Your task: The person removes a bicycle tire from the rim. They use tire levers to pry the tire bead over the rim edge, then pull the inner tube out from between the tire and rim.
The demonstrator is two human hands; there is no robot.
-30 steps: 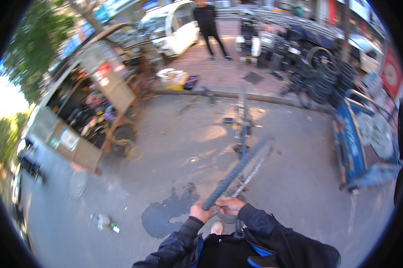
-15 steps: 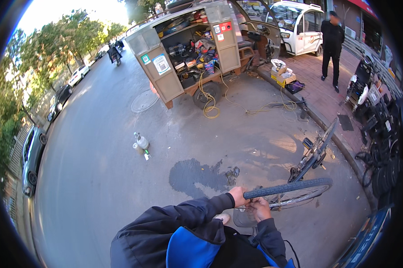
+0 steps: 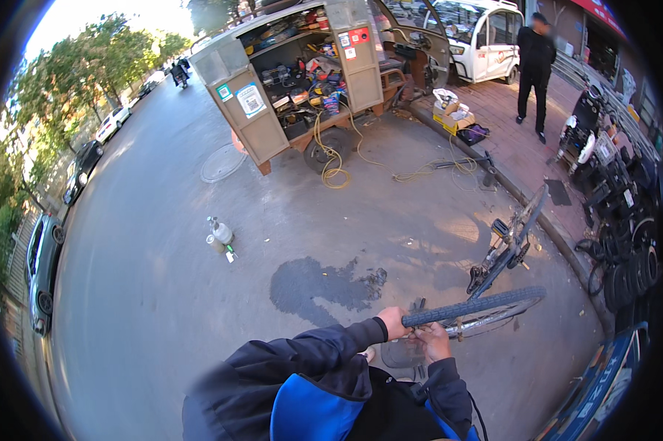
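Observation:
A bicycle wheel with a black tyre (image 3: 486, 303) lies in front of me, joined to a bicycle (image 3: 504, 253) that rests on its side on the asphalt. My left hand (image 3: 394, 322) is closed around the tyre at the wheel's near left end. Just right of it, my right hand (image 3: 433, 343) has its fingers pinched together at the inner side of the rim. Whatever is between those fingertips is too small and too covered to make out. Dark sleeves cover both forearms.
A cargo tricycle (image 3: 272, 140) with open doors and shelves of tools stands ahead, a yellow hose (image 3: 333, 158) trailing from it. Bottles (image 3: 219, 234) stand on the road to the left. A curb (image 3: 519, 192), a standing person (image 3: 536, 70) and stacked tyres (image 3: 633, 275) are right.
My view has shifted slightly, so the surroundings sit farther left. Both hands stay at the same part of the wheel, with the right fingers slightly moved. The distant rider is farther off.

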